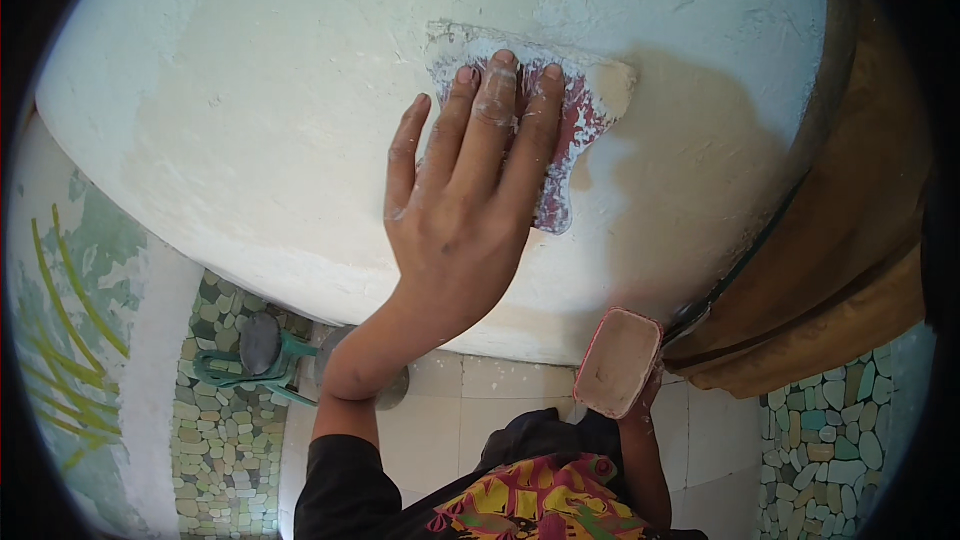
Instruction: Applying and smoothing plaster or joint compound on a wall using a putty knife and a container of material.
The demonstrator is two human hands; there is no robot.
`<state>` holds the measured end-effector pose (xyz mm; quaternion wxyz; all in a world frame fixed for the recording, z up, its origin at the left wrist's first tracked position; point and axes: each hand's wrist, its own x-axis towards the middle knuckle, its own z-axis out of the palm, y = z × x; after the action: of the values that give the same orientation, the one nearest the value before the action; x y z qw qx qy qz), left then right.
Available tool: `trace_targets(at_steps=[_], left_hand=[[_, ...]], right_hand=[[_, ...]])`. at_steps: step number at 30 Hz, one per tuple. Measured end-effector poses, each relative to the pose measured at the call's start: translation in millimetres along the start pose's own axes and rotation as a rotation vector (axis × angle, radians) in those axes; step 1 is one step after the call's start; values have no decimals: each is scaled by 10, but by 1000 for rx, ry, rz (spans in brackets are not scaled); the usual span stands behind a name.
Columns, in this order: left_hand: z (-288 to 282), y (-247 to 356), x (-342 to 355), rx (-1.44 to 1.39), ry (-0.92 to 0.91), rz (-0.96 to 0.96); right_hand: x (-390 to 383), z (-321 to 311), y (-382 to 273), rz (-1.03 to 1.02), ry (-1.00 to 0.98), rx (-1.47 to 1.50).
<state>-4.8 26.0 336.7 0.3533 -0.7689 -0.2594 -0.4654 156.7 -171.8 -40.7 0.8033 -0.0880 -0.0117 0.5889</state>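
Left hand: fingers splayed, holding smeared maroon scraper against pale curved surface. Open room left of it; brown material beyond surface's right edge. Rectangular tub, pale residue coating inside, at right hand; those fingers mostly hidden, grip unclear.

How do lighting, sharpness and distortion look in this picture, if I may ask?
In the head view, the left hand looks fairly sharp; there too, the pale surface shows no strong glare, though a tan patch on it could be shadow or damp, I cannot tell; the head view's corners are black from the fisheye lens.
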Motion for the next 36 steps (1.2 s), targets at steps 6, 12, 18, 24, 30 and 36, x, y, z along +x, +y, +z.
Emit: trace_targets(at_steps=[6, 12, 18, 24, 30, 36], left_hand=[[237, 227, -82, -10, 68, -16], [204, 441, -180, -57, -5, -133], [-91, 593, -223, -294, -23, -318], [398, 503, 5, -21, 175, -316], [391, 747, -327, -97, 48, -346], [127, 698, -174, -126, 177, -353]], right_hand=[[185, -60, -204, 101, 0, -75], [238, 68, -410, 252, 40, -13], [303, -186, -737, 337, -102, -131], [307, -223, -836, 467, -94, -97], [356, -193, -970, 543, -74, -55], [444, -90, -959, 600, -52, -9]])
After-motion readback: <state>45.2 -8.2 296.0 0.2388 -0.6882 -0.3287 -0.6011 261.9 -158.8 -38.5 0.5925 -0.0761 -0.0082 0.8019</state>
